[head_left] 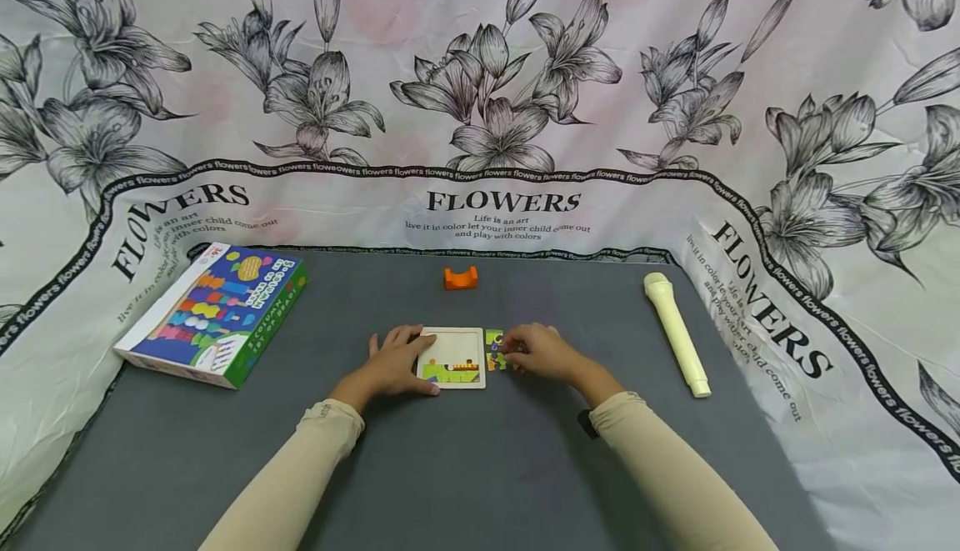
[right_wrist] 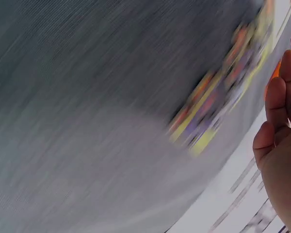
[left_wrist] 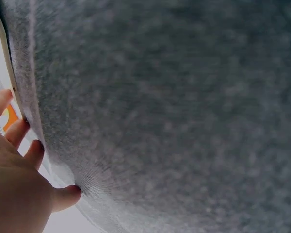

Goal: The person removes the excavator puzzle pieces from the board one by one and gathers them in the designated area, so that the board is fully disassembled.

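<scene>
A square puzzle tray with a pale frame lies on the dark table, with green, yellow and red pieces along its lower part. My left hand rests at the tray's left side, fingers spread, index finger near the upper edge and thumb by the lower left corner. Against the right side of the tray is a block of colourful loose puzzle pieces, blurred in the right wrist view. Over these pieces is my right hand, fingers bent and thumb close to the index finger. I cannot tell whether a piece is between them.
An orange saddle-shaped block stands beyond the tray. On the left lies a colourful game box, and on the right a long cream-coloured stick with a thick end. Flower-printed cloth borders the table's back and sides.
</scene>
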The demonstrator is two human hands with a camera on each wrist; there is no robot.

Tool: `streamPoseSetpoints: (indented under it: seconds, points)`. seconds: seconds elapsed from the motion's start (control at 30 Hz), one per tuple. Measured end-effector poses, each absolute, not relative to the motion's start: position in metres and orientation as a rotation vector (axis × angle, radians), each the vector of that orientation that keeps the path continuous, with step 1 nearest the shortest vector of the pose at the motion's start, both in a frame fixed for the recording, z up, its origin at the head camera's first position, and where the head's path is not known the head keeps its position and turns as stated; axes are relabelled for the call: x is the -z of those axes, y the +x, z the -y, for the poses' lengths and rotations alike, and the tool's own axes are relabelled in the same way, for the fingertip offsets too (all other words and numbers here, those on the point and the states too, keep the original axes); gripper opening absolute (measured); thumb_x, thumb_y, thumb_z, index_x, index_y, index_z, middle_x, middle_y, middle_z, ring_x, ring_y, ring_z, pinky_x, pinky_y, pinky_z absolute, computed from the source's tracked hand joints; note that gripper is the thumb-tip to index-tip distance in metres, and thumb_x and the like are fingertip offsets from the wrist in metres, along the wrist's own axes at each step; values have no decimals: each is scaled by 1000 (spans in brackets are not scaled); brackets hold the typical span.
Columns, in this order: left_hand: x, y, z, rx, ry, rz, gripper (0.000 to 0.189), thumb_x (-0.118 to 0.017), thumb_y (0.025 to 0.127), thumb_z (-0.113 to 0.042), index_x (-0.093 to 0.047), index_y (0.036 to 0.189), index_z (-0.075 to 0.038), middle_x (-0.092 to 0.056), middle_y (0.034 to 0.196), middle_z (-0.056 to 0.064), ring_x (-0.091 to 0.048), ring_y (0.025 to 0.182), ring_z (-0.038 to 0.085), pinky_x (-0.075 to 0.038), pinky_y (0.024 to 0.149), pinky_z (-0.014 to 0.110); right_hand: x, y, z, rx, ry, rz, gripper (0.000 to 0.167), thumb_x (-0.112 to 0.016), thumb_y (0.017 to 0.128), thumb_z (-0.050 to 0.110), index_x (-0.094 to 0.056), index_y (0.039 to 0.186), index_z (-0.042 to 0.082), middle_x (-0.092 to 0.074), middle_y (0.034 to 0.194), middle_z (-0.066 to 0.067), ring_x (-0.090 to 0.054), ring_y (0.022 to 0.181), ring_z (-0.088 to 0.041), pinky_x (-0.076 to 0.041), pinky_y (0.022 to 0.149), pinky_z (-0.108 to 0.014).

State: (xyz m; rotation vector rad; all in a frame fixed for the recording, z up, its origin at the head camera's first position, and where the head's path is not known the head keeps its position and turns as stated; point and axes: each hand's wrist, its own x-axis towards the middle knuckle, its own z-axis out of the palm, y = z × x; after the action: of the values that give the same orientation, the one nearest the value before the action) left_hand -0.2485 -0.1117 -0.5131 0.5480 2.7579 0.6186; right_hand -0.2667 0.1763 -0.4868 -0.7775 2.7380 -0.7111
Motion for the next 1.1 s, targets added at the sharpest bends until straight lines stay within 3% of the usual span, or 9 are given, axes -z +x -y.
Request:
streamPoseSetpoints:
  seconds: [0.2, 0.47, 0.67, 1.1]
  points:
    - [510, -248, 111, -617, 535, -2765, 91, -79, 74, -53, -41, 149, -18, -27, 157, 11, -16, 146, 35, -5, 107, 73, 488, -266, -125, 661, -1001, -2730, 13, -66, 92, 18, -73, 102, 14, -71, 97, 3, -58, 90, -17, -37, 79, -37]
    - [514, -246, 112, -605, 556, -2772, 88, -78, 75, -53, -43, 148, -19, -28, 157, 11, -18, 145, 35, -7, 107, 74, 502, -264, -84, 560, -1151, -2784, 20, -68, 90, 20, -74, 109, 14, -72, 106, 1, -62, 99, -21, -44, 85, -44]
    - [514, -247, 113, -588, 554, -2767, 88, -77, 76, -54, -41, 149, -21, -25, 158, 9, -17, 146, 34, -7, 107, 73, 509, -263, -74, 433, -1176, -2818, 21, -72, 85, 21, -75, 105, 19, -70, 103, 2, -61, 98, -20, -45, 83, -44]
    - [509, -243, 113, -579, 525, -2750, 87, -76, 77, -54, -39, 150, -22, -19, 160, 10, -15, 147, 35, -5, 110, 70, 503, -260, -70, 474, -1148, -2743, 21, -72, 87, 19, -73, 109, 16, -67, 109, -3, -60, 104, -23, -44, 87, -44]
